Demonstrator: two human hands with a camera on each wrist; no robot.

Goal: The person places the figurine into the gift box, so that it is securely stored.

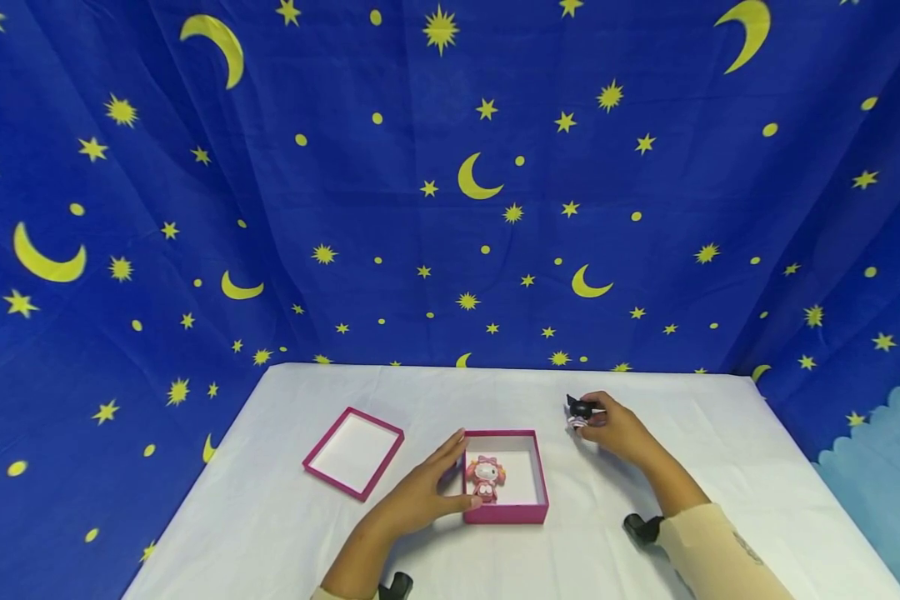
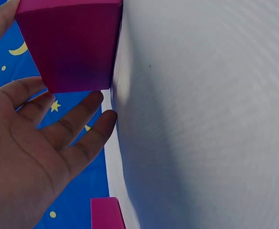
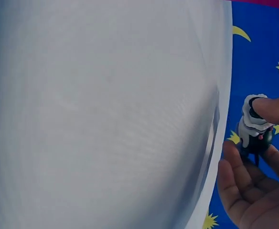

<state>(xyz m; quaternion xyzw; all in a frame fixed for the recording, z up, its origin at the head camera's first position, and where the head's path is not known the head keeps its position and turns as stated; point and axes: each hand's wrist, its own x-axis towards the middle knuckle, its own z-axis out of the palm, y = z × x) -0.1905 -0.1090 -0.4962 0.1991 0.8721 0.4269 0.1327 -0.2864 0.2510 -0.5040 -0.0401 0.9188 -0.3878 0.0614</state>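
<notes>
Though open-topped, box (image 1: 521,514) around pink figurine (image 1: 485,478).

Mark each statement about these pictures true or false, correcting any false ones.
1. The right hand holds a black-and-white figure. True.
2. The left hand is at the left side of the pink box. True.
3. The box is shut. False: its lid lies apart on the white cloth.
4. Both figures are inside the box. False: only the pink figure is.
5. Plain red fabric hangs behind. False: a blue backdrop shows moons and stars.
</notes>
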